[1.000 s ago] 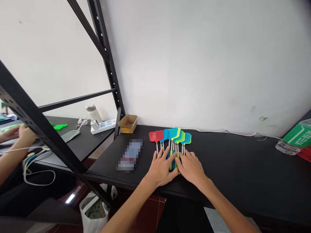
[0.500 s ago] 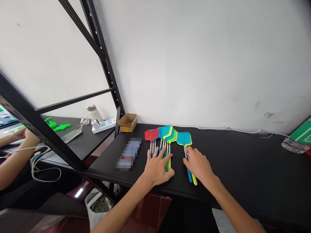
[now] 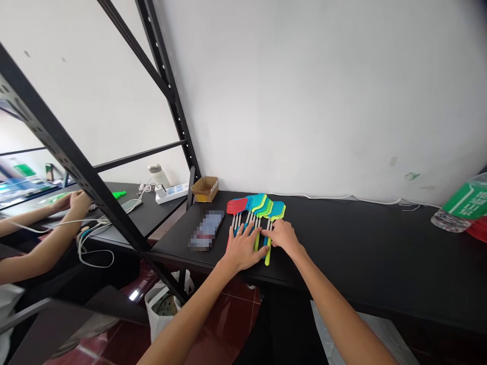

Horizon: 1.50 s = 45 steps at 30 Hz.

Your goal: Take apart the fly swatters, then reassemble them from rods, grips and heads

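Note:
Several fly swatters lie fanned side by side on the black table, heads toward the wall. A red fly swatter is at the left end, with blue and yellow-green ones beside it. My left hand lies spread over the handles, pressing on them and hiding parts of them. At the right end, my right hand has its fingers around the shafts of a blue fly swatter and a yellow-green one beneath it. The yellow-green handle sticks out below the hand.
A phone with a blurred screen and a small cardboard box stand left of the swatters. A black metal frame divides off a neighbouring table with a power strip and a co-worker's hands. A green-labelled package sits far right.
My right hand has moved left, bringing the blue and yellow-green fly swatters against the rest of the row. My left hand stays spread on the handles. The view has shifted slightly.

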Each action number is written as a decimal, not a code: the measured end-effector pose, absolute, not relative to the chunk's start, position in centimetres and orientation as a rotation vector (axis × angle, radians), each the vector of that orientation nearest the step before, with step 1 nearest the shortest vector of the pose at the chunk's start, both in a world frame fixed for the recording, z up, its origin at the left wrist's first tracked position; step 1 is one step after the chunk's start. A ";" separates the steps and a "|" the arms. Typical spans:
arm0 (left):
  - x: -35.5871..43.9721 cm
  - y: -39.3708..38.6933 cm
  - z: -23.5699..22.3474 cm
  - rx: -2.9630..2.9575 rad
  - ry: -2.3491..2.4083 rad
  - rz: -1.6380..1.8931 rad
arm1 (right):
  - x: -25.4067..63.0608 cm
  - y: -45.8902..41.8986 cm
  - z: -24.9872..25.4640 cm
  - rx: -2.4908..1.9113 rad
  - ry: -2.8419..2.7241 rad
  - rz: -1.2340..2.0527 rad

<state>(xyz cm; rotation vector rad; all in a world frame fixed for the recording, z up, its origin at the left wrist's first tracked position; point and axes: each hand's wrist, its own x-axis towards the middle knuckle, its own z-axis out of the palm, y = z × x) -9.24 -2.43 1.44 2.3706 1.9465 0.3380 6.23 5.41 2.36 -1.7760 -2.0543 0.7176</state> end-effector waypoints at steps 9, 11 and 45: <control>-10.7 -2.6 1.1 2.376 2.010 0.366 | 6.3 5.0 3.7 -1.857 -2.192 0.542; -11.1 -2.4 1.1 2.384 2.022 0.361 | 6.7 4.6 4.1 -1.896 -2.184 0.550; 4.5 -13.3 -0.3 1.993 1.350 0.944 | 15.3 -6.6 3.4 -0.691 -0.503 1.405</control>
